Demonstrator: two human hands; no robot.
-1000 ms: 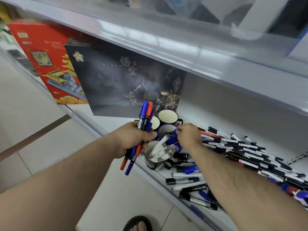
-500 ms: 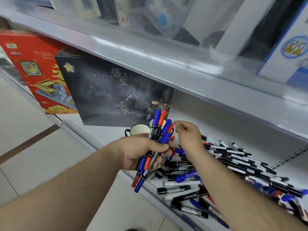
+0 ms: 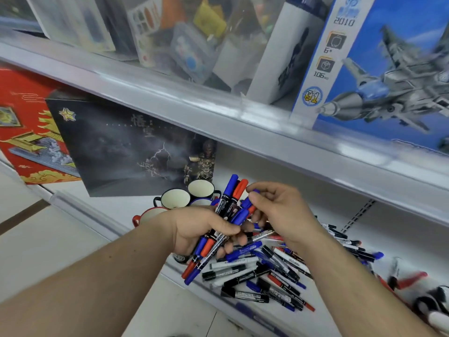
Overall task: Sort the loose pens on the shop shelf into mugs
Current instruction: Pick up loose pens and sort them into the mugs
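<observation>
My right hand, which a second ago reached into the mugs, now pinches a blue pen against the bundle in my left hand, which has risen in front of the mugs.

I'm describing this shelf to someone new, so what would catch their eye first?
First, the left hand gripping a bundle of blue and red pens at centre, the right hand pinching a blue one beside it. Next, the heap of loose pens on the shelf below, and the jet box upper right.
</observation>
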